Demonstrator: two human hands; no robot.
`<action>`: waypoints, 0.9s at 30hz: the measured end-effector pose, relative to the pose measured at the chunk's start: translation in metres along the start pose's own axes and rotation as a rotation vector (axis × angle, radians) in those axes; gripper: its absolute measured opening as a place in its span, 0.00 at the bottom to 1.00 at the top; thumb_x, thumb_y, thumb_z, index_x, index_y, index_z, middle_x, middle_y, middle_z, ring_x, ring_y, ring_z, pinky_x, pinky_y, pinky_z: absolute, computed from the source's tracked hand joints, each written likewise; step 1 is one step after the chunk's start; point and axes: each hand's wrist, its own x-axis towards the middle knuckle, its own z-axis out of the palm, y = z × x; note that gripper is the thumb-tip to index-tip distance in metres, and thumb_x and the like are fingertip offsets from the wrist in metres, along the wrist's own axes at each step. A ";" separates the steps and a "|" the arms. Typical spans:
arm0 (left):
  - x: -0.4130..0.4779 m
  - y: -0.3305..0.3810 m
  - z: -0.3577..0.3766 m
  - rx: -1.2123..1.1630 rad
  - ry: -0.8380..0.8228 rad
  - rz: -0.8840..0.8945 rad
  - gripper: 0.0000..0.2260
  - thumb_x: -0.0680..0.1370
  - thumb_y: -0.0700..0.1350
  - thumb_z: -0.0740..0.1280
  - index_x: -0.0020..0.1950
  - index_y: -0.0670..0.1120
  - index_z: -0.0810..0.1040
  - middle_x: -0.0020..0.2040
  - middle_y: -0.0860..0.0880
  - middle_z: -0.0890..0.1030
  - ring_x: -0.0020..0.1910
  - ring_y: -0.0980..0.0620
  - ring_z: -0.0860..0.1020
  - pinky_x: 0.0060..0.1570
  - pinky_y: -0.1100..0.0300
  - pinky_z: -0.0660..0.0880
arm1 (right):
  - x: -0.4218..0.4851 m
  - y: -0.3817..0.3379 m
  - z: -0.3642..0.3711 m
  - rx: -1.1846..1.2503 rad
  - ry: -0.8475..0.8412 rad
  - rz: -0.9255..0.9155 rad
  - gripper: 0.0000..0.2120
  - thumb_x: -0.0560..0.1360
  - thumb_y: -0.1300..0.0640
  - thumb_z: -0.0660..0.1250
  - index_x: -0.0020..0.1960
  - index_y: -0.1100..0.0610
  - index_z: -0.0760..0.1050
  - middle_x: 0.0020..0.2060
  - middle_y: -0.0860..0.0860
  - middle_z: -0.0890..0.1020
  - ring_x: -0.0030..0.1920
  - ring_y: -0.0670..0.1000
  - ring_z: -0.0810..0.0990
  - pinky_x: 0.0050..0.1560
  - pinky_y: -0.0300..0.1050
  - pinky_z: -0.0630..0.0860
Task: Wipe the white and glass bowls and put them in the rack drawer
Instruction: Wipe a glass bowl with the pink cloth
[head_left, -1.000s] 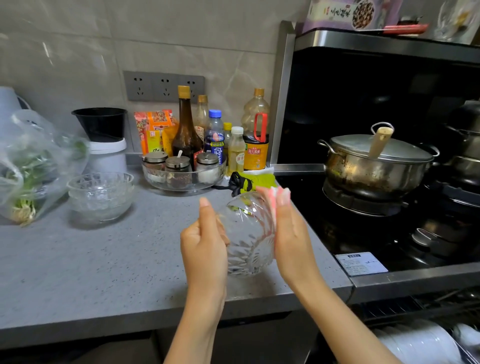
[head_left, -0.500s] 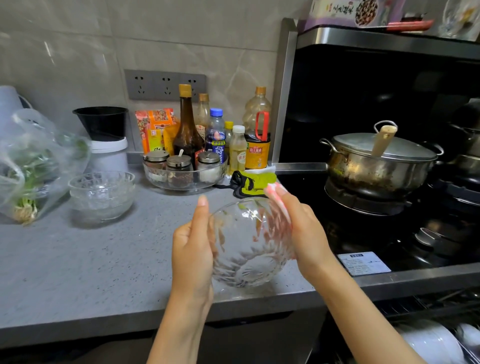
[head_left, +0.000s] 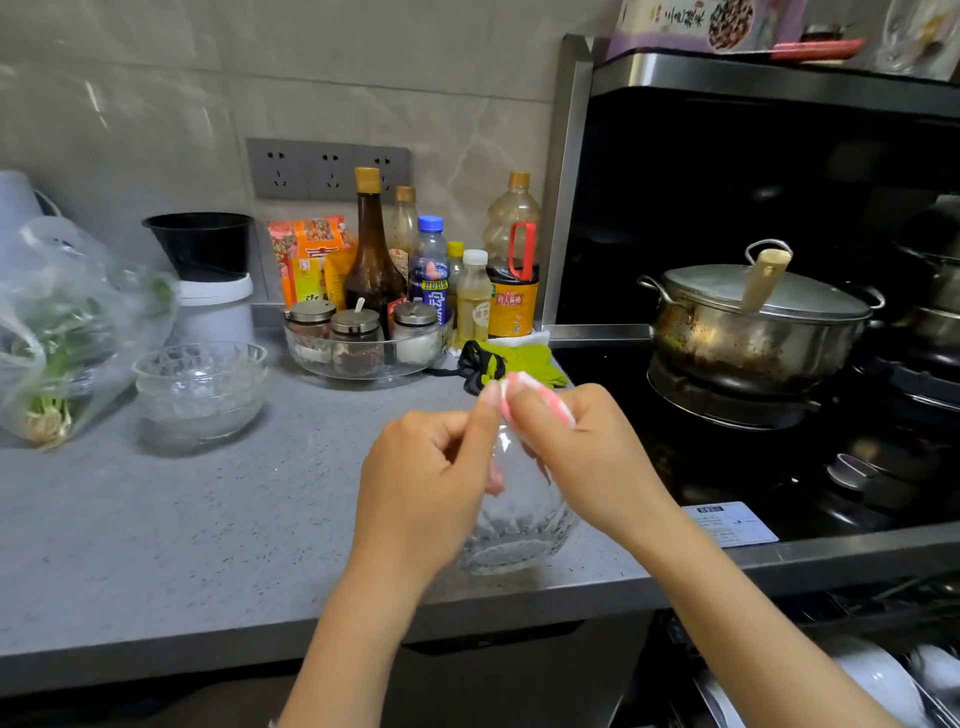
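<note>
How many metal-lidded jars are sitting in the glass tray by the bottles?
3, side by side in the glass tray: left jar, middle jar with a small handle poking through its lid, right jar. The bottles behind could hide another.

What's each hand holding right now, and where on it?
Left hand grips the glass bowl at its left edge. Right hand pinches a pink cloth against the bowl's top edge.

Home kitchen: grey speckled counter (head_left: 156, 519) against a tiled wall (head_left: 130, 104) with sockets (head_left: 327, 169), crowded with sauce bottles (head_left: 371, 260), spice jars (head_left: 356, 332) and bagged greens (head_left: 62, 332); lidded steel pot (head_left: 753, 322) on a black gas stove (head_left: 727, 408); white bowls (head_left: 878, 678) in a rack drawer (head_left: 714, 699) below.
</note>
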 end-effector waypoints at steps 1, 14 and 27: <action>-0.001 0.000 0.002 0.017 0.020 0.011 0.30 0.77 0.65 0.57 0.22 0.46 0.64 0.18 0.53 0.63 0.19 0.56 0.61 0.24 0.61 0.59 | -0.001 0.001 0.001 0.017 0.004 -0.018 0.30 0.78 0.46 0.59 0.25 0.64 0.60 0.22 0.63 0.62 0.25 0.61 0.61 0.28 0.55 0.62; -0.013 -0.013 0.033 -0.484 0.316 -0.463 0.27 0.80 0.56 0.58 0.23 0.46 0.73 0.25 0.47 0.74 0.26 0.51 0.72 0.28 0.62 0.69 | -0.026 0.026 0.035 -0.569 0.223 -0.399 0.23 0.81 0.44 0.49 0.66 0.51 0.75 0.66 0.46 0.75 0.70 0.47 0.68 0.71 0.50 0.62; -0.011 -0.011 0.029 -0.462 0.275 -0.447 0.30 0.79 0.58 0.58 0.35 0.30 0.72 0.30 0.41 0.72 0.29 0.48 0.68 0.31 0.57 0.66 | -0.023 0.025 0.032 -0.498 0.275 -0.365 0.23 0.81 0.44 0.49 0.65 0.51 0.76 0.63 0.46 0.77 0.67 0.46 0.72 0.65 0.52 0.70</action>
